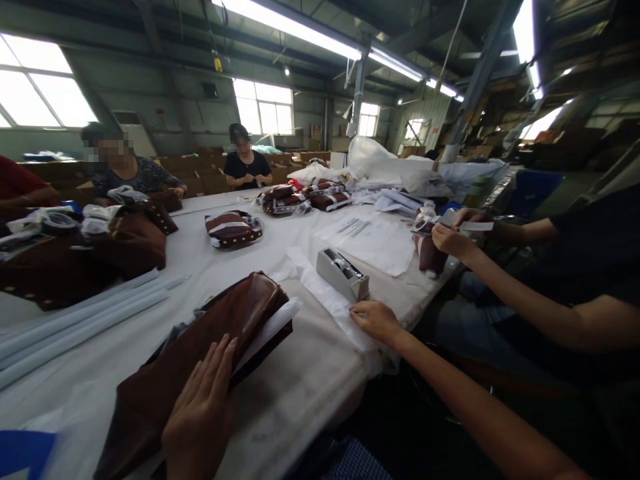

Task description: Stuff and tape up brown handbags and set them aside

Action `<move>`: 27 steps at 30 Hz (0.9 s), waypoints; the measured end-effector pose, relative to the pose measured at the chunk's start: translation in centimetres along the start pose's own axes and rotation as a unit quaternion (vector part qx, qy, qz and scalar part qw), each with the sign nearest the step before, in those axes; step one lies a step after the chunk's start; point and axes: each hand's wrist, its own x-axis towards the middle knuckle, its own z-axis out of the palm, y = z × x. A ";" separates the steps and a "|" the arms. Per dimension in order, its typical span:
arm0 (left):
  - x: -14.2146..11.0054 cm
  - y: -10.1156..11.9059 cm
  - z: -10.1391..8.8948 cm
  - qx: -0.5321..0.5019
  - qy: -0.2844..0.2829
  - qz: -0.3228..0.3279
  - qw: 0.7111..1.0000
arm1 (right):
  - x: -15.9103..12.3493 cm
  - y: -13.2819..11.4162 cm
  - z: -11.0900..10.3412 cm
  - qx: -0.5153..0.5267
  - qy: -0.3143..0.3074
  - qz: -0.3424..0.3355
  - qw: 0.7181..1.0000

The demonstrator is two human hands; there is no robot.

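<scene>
Bag (213,323): brown, under our left hand (203,407), which we lay flat, fingers straight | tape dispenser (345,279): just beyond our right hand (377,321), fingers bent together; we cannot tell whether they pinch anything

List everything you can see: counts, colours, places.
tape dispenser: one, grey, centre
large bag: one, brown, foreground
other bags: several, brown, left and back
rolls: several, pale, left
sheeting: several pieces, white, centre and back
table: one, white-covered, centre
co-workers: four, mixed clothing, around table
boxes: several, brown, behind
windows: several, bright, walls
strip lights: several, white, overhead
left hand: one, bare, on large bag
right hand: one, bare, by tape dispenser
</scene>
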 end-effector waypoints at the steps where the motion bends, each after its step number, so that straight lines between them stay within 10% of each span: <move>1: 0.0 0.0 0.0 0.001 0.003 0.000 1.000 | 0.2 0.0 -0.1 0.007 -0.004 0.002 1.000; 12: 0.4 -0.2 -0.5 0.003 0.021 -0.022 1.000 | -0.1 -4.6 -1.7 0.114 0.018 -0.064 0.991; 22: 1.9 -0.9 -2.2 0.026 0.043 -0.127 0.991 | -8.1 -12.2 1.2 0.193 -0.276 -0.184 0.923; 27: 2.3 -1.0 -2.4 0.029 0.055 -0.147 0.987 | -5.2 -12.9 3.4 0.206 -0.132 -0.150 0.958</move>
